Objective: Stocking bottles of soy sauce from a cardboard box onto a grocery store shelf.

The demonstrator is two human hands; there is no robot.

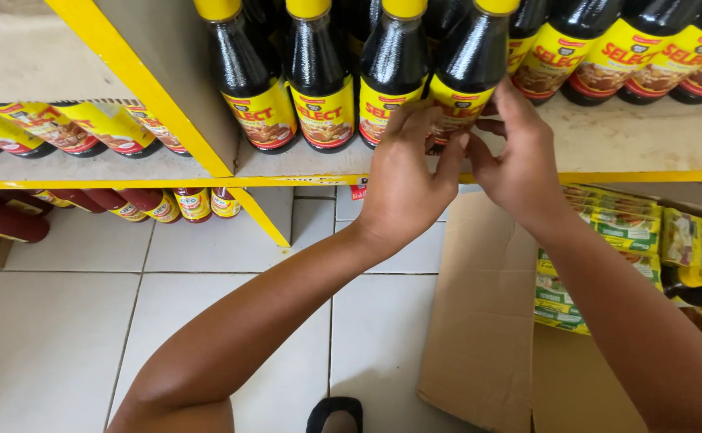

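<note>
A row of dark sauce bottles with yellow caps and yellow-and-red labels stands on a yellow-edged shelf (287, 172). My left hand (407, 172) and my right hand (515, 156) both rest on the lower part of one bottle (469, 68) at the shelf's front. The left fingers curl around its base and label from the left. From the right, the other hand's fingers touch the bottle's base. Two more bottles (319, 76) (248, 76) stand just to the left.
More of the same bottles (631, 56) fill the shelf to the right. Red-capped bottles (150, 204) lie on a lower shelf at left. An open cardboard box (487, 313) with green-yellow packets (607, 232) sits on the white tiled floor. My shoe tip (335, 413) shows below.
</note>
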